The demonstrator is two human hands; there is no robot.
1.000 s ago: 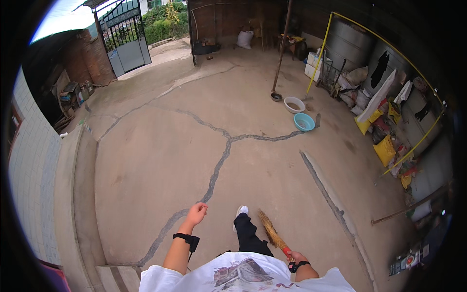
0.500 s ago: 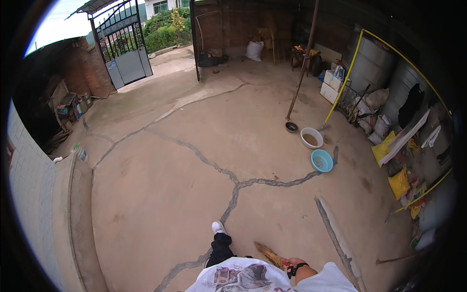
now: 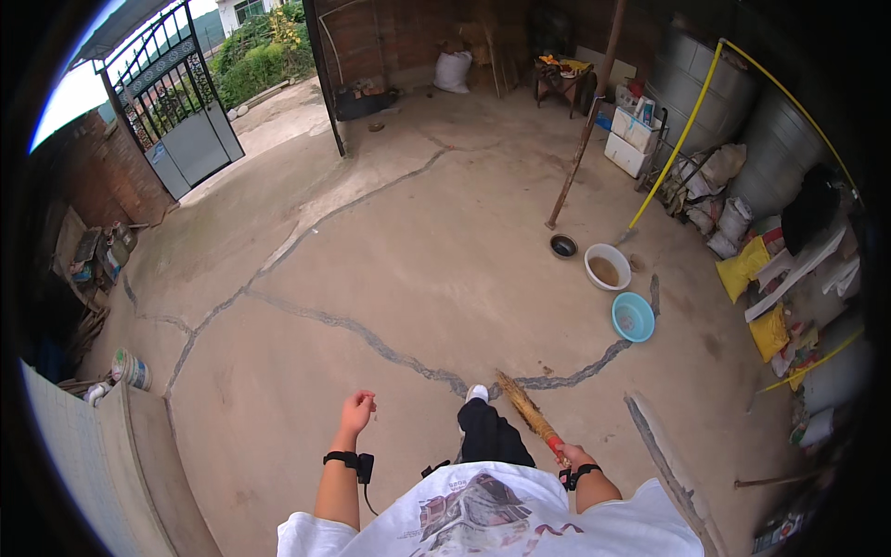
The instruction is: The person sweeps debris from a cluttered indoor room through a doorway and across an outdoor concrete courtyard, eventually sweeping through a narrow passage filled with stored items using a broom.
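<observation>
My right hand (image 3: 574, 456) is closed around the red-wrapped handle end of a short straw broom (image 3: 527, 406). Its bristle end points forward and left, over the concrete floor near my white shoe (image 3: 477, 393); whether it touches the floor I cannot tell. Out to the left and away from everything, my left hand (image 3: 357, 411) is raised in front of me with its fingers loosely bent and a little apart. No object shows in it. Each wrist has a black band, and a thin cable hangs from the left one.
A blue basin (image 3: 633, 317), a white basin (image 3: 608, 267) with brownish contents and a dark bowl (image 3: 563, 246) stand ahead right, beside a rusty pole (image 3: 585, 139). Bags and metal drums (image 3: 696, 84) line the right side. A low wall (image 3: 139, 446) and a bucket (image 3: 131, 369) are left.
My left hand and forearm have come into view. The broom has swung forward in my right hand. My view has moved, with the basins now slightly lower and further right.
</observation>
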